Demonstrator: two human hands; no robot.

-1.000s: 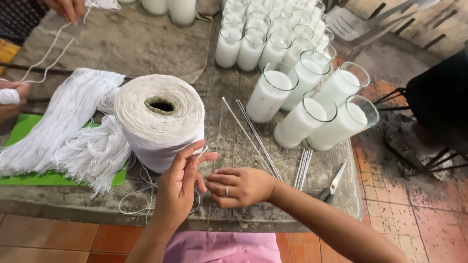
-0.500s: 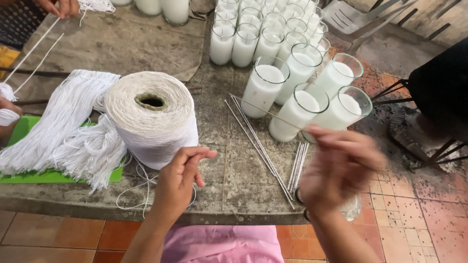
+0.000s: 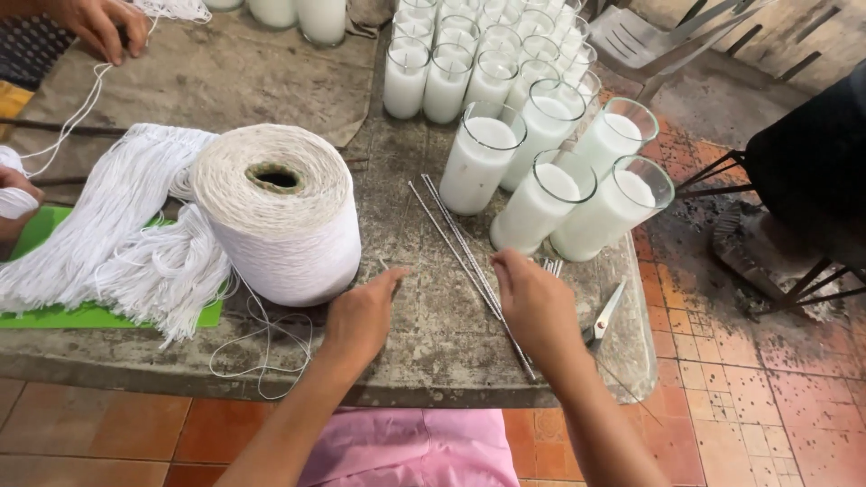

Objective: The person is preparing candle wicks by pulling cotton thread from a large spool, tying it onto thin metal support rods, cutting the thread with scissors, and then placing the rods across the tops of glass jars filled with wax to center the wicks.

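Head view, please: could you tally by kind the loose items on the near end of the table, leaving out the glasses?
Cone of white string: 1
Heap of cut white strings: 1
Long thin rods: 2 (shorter ones by the right hand are too bunched to count)
Scissors: 1
Green mat: 1
Total: 6

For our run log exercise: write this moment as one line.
left hand: open beside string spool | right hand: on metal rods
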